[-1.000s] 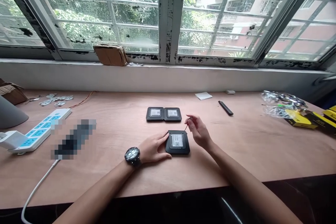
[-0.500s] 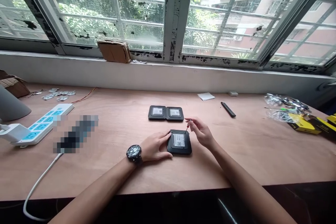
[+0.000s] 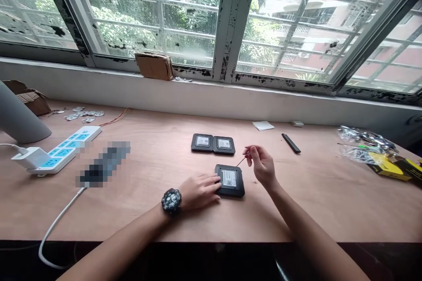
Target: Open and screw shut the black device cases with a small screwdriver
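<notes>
My left hand [image 3: 200, 192] lies with its fingertips over the left edge of a flat black square device [image 3: 230, 180], which has a white label on top. A wristwatch [image 3: 171, 201] sits on my left wrist. My right hand [image 3: 261, 165] hovers just to the right of the device, pinching a thin pointed tool [image 3: 241, 161]. The tool's tip is close to the device's upper edge. Two similar black devices [image 3: 212, 144] lie side by side farther up the table.
The wooden table [image 3: 158, 219] runs along a window sill. On it are a blue-and-white power strip [image 3: 62, 153], a blurred object [image 3: 103, 164], a black stick [image 3: 290, 143], a plastic bag of metal parts [image 3: 364, 142] and yellow boxes [image 3: 389, 166].
My right hand has moved up and right, away from the device, and the tool now slants toward it. My left hand sits further over the device. The whole view has tilted and shifted.
</notes>
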A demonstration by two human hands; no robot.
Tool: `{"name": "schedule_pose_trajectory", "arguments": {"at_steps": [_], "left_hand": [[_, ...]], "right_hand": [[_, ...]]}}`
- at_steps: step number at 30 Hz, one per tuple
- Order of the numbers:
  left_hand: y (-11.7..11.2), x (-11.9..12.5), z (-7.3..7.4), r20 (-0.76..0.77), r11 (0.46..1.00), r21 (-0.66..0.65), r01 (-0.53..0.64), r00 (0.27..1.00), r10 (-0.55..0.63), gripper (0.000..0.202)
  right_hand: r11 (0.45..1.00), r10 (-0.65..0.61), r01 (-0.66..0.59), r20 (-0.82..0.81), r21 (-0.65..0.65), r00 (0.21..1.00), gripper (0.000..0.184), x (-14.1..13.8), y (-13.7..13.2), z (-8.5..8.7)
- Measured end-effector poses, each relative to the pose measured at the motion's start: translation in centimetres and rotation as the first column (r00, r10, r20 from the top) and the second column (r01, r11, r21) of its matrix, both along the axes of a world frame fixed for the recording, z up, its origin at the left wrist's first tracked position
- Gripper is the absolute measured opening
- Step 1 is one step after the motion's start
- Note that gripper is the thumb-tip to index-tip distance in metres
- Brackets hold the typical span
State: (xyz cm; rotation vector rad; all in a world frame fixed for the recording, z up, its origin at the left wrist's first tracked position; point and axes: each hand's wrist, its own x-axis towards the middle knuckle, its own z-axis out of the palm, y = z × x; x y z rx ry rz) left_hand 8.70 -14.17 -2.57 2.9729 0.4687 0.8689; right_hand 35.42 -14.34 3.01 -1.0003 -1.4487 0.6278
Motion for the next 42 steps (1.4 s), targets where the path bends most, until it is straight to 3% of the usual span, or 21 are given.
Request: {"name": "schedule_pose_trajectory", "arguments": {"at_steps": [4,8,12,17,21,25,29,32,34,36,38,40,42], "left_hand": [[-0.9,0.8,-0.5,0.022,0.996,0.083,0.028,0.999,-0.03,0.028],[-1.2,1.0,-0.6,0.028,0.997,0.076,0.019,0.999,-0.022,0.028],[-1.1,1.0,-0.7,0.032,0.999,0.04,0.019,0.999,-0.02,0.028],[-0.8,0.7,-0.5,0.021,0.999,-0.046,0.011,1.0,-0.01,0.034],[-0.5,0.6,0.3,-0.058,0.993,-0.119,-0.003,0.998,-0.003,0.051],[-0.8,0.3,0.5,-0.11,0.995,-0.09,-0.047,0.993,0.037,0.052],[-1.9,-1.0,0.0,-0.072,0.981,0.134,-0.143,0.985,0.154,0.046],[-2.5,-2.1,-0.1,-0.024,0.946,0.247,-0.21,0.975,0.223,0.046],[-2.6,-2.5,0.1,-0.037,0.933,0.22,-0.285,0.953,0.3,0.053],[-2.4,-2.7,0.4,-0.08,0.912,0.171,-0.372,0.918,0.389,0.063],[-2.1,-3.1,0.5,-0.117,0.883,0.137,-0.448,0.878,0.464,0.067],[-1.6,-4.1,0.4,-0.136,0.849,0.117,-0.516,0.838,0.528,0.067],[-0.8,-5.4,0.1,-0.146,0.804,0.103,-0.586,0.791,0.595,0.066]], "right_hand": [[0.996,0.09,-0.09,0.014,-0.01,0.996,0.03,-2.8,1.5,0.0],[0.983,0.175,-0.171,0.059,-0.065,0.983,0.031,-4.3,2.7,-0.8],[0.976,0.198,-0.194,0.042,-0.096,0.979,0.031,-4.4,3.0,-1.6],[0.94,0.32,-0.309,0.061,-0.148,0.945,0.039,-4.2,2.9,-1.3],[0.923,0.374,-0.367,0.044,-0.115,0.926,0.026,-4.0,3.2,-0.8],[0.968,0.244,-0.249,-0.119,-0.023,0.962,0.024,-2.7,3.8,0.0],[0.997,0.004,0.009,-0.155,0.078,0.988,0.03,1.4,4.2,0.8],[0.971,-0.213,0.203,0.074,0.124,0.974,0.03,5.2,3.7,0.4],[0.961,-0.273,0.234,0.345,0.149,0.898,0.029,7.2,3.1,-0.3],[0.979,-0.201,0.176,0.606,0.102,0.77,0.028,8.4,2.3,-1.1],[0.995,-0.06,0.101,0.764,-0.007,0.642,0.027,9.0,1.6,-1.8],[0.992,0.068,0.049,0.817,-0.118,0.572,0.025,9.3,1.1,-2.2],[0.98,0.142,0.036,0.817,-0.195,0.559,0.024,9.7,0.7,-2.3]]}}
